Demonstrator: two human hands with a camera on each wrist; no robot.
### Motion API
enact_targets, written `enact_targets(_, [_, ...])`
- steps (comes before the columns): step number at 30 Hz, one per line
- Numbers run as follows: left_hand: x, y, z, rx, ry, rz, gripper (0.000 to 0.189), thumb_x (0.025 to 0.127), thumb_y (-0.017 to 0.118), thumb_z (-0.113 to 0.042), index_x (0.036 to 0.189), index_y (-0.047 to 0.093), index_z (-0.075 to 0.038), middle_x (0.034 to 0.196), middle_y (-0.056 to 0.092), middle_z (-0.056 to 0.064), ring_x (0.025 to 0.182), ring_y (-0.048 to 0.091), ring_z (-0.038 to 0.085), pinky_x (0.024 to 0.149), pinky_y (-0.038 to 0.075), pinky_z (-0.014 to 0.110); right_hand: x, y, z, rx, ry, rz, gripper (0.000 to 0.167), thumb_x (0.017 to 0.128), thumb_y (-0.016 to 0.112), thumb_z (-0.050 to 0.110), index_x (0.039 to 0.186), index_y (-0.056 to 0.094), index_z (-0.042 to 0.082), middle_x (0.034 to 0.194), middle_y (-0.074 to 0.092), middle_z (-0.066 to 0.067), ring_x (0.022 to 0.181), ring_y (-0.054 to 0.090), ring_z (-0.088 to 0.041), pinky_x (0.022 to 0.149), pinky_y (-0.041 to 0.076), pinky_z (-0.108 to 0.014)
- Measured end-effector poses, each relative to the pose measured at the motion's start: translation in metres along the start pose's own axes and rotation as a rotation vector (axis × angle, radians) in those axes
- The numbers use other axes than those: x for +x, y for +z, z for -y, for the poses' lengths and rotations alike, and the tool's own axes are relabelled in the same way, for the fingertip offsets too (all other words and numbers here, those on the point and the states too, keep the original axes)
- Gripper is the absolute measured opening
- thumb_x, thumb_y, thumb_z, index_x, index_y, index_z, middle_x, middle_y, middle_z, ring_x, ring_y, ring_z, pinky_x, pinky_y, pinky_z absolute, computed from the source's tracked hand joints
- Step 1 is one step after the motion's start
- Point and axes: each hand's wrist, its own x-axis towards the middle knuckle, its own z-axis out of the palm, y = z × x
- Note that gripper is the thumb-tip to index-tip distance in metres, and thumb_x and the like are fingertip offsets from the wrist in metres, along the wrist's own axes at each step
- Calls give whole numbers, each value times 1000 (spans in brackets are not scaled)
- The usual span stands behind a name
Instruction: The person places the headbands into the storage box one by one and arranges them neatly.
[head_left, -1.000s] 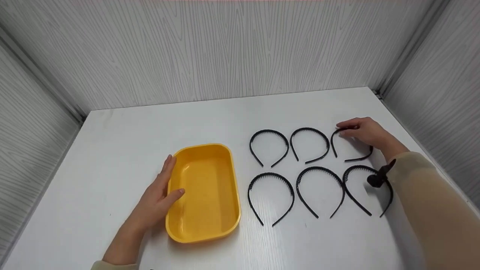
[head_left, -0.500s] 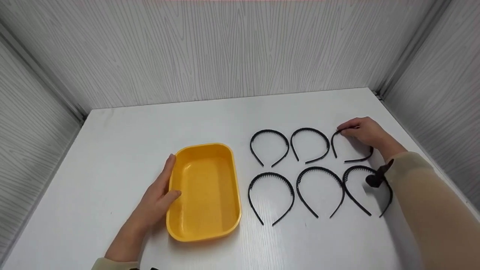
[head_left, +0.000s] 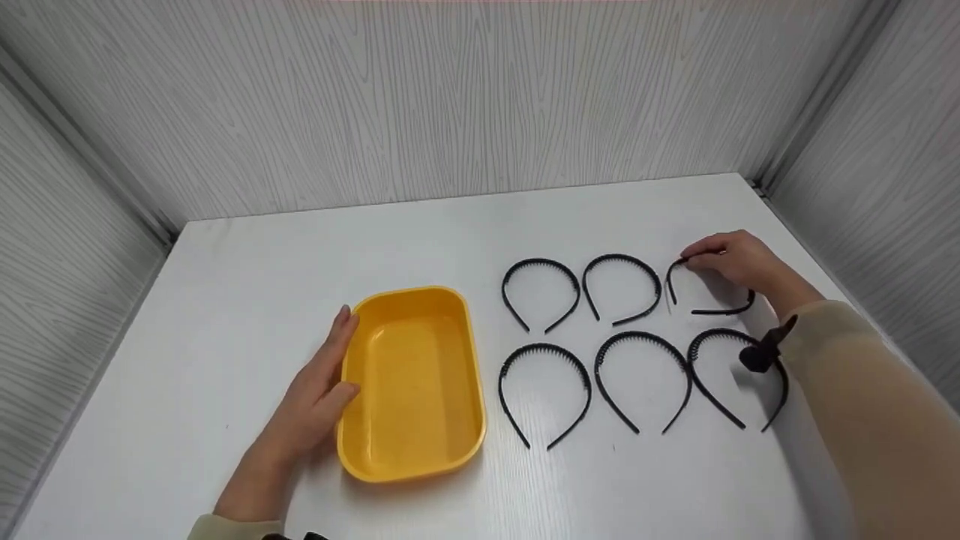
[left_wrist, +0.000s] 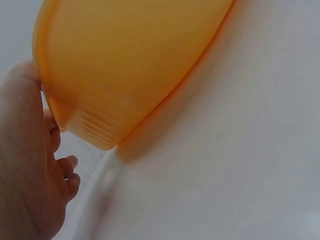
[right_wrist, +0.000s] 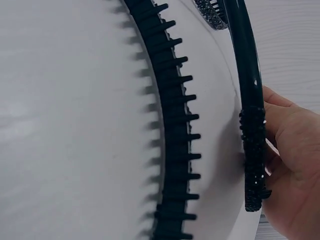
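A yellow plastic tray point(head_left: 412, 390) sits left of centre on the white table. My left hand point(head_left: 304, 401) grips its left side, thumb over the rim and fingers along the outer wall; the tray's outside point(left_wrist: 130, 55) fills much of the left wrist view. At the far right of the back row, my right hand point(head_left: 739, 262) pinches the top of a black headband point(head_left: 716, 311) between thumb and fingers. Part of that arc is hidden behind the hand. The right wrist view shows the headband's beaded dark band point(right_wrist: 253, 150) in front of the hand.
Two headbands, one at left point(head_left: 506, 289) and one in the middle point(head_left: 585, 285), complete the back row. Three more form the front row: left point(head_left: 589, 382), middle point(head_left: 615, 412) and right point(head_left: 716, 405), the last partly under the right wrist's camera. A pale wall point(head_left: 450, 105) stands behind the table.
My right hand has shifted slightly right and the pinched headband has tipped up, its lower ends now higher in view. My left hand stays on the tray.
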Motion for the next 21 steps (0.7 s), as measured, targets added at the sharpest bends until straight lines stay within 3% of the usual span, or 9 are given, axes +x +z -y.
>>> enact_targets(4, [-1, -1, 0, 37, -6, 13, 81, 93, 49, -10, 171, 24, -15, 177, 14, -9, 162, 17, 15, 126, 11, 20, -5, -5, 6, 12, 8, -4, 36, 106, 65, 31, 133, 75, 11, 144, 62, -20, 135, 54, -36, 104, 44, -53])
enact_targets(10, [0, -1, 0, 67, -11, 19, 83, 93, 48, -11, 171, 22, -18, 177, 13, -11, 162, 17, 14, 126, 11, 20, -11, -17, 23, 9, -49, -33, 36, 107, 63, 34, 133, 75, 11, 141, 65, -19, 132, 56, -36, 102, 44, -54])
enact_targets(21, [1, -3, 0, 161, 9, -2, 81, 95, 49, -12, 171, 23, -16, 178, 16, -4, 162, 20, 19, 125, 10, 18, -16, -25, 83, -19, -149, -55, 31, 106, 65, 37, 128, 78, 21, 132, 70, -6, 118, 63, -23, 93, 48, -38])
